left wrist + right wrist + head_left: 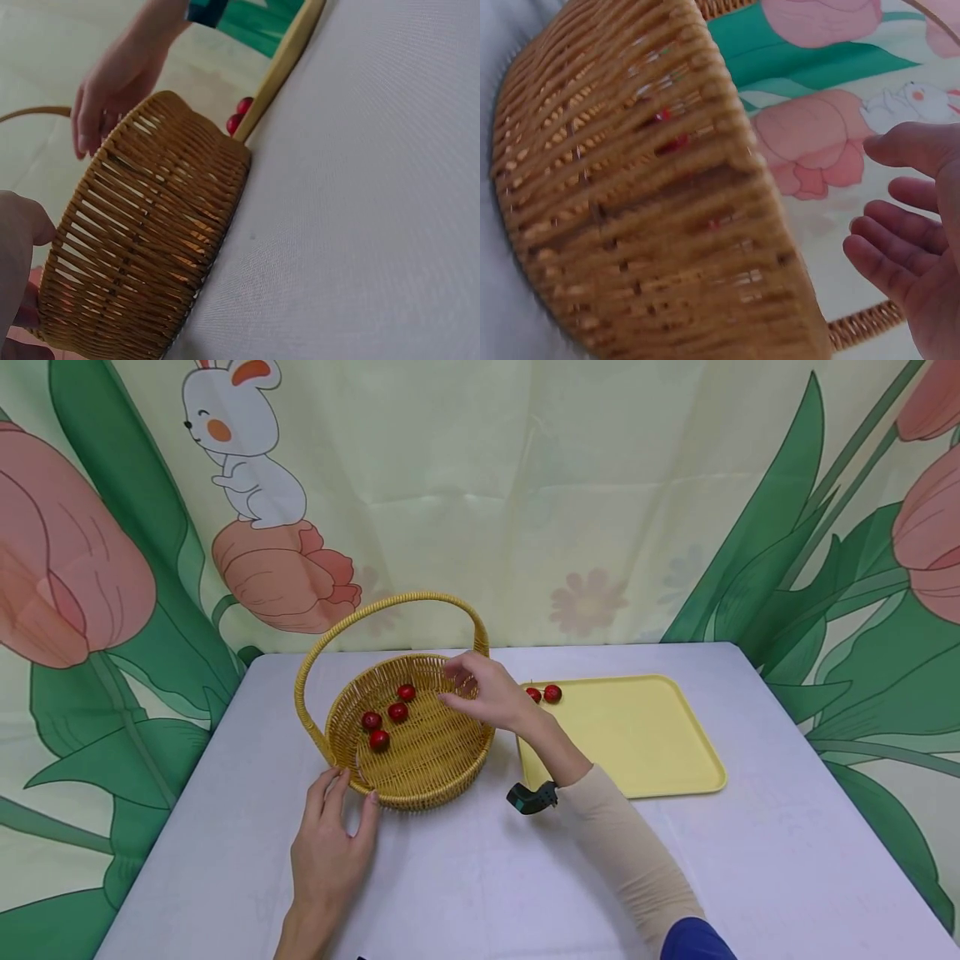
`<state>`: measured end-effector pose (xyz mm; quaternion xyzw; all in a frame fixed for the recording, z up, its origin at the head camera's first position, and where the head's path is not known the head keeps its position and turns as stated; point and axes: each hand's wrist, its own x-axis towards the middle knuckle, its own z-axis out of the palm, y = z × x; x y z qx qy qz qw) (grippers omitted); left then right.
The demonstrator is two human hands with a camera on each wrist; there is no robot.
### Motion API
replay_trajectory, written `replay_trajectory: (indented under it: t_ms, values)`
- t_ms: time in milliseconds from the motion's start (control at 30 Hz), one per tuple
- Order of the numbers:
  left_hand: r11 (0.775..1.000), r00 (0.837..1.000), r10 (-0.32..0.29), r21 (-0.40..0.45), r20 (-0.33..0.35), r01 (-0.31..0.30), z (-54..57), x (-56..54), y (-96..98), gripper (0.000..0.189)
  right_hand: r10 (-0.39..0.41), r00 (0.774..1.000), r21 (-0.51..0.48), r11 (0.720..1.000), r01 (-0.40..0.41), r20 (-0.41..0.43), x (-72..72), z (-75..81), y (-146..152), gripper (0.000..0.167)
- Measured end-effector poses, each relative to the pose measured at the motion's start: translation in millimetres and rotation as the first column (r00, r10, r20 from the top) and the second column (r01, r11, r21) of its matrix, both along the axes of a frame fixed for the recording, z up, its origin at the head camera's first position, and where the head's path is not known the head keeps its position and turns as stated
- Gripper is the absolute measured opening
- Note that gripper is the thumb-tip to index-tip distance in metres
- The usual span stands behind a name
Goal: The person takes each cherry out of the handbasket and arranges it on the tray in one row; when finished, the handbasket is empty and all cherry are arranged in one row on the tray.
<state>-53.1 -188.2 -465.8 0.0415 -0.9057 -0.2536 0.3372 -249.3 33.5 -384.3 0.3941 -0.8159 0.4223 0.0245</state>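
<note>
A round wicker basket (420, 795) with a tall arched handle (390, 600) stands on the table. Several dark red cherries (378, 741) lie together in its left half. Over the basket's right side hovers my right hand (480, 689), fingers loosely bent; the right wrist view shows nothing between that hand's (915, 240) fingers and thumb. My left hand (330, 835) rests its fingertips and thumb on the basket's front left rim, close to the foot of the handle. Two more cherries (552, 693) sit in the back left corner of a yellow tray (622, 739).
The tray lies flat just right of the basket, partly behind my right forearm (555, 747). A white cloth (480, 877) covers the table. Behind it hangs a printed curtain (600, 510) with tulips and a rabbit.
</note>
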Motion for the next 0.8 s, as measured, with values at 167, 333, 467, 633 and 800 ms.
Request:
replay_trajectory:
  t_ms: [167, 333, 467, 633, 800]
  values:
    - [1.0, 1.0, 0.0, 0.0, -0.001, 0.0, 0.7, 0.3, 0.2, 0.051, 0.021, 1.0, 0.017, 1.0, -0.022, 0.015, -0.1, -0.7, -13, 0.04]
    - [1.0, 1.0, -0.002, -0.002, 0.005, 0.002, 0.7, 0.3, 0.4, 0.051, 0.028, 0.999, 0.047, 0.998, -0.029, 0.04, -1.1, -3.9, -26, 0.044]
    - [1.0, 1.0, -0.004, -0.004, 0.006, 0.004, 1.0, -0.1, 0.2, 0.05, 0.038, 0.997, 0.064, 0.997, -0.042, 0.065, -2.8, -7.8, -38, 0.044]
    - [1.0, 1.0, -0.004, -0.005, 0.006, 0.004, 1.4, 0.1, -0.5, 0.05, 0.041, 0.994, 0.079, 0.996, -0.049, 0.097, -3.9, -10.9, -53, 0.045]
    - [1.0, 1.0, -0.008, -0.006, -0.007, 0.008, 0.9, 0.3, -0.9, 0.05, 0.057, 0.992, 0.101, 0.993, -0.068, 0.109, -3.1, -14.8, -66, 0.046]
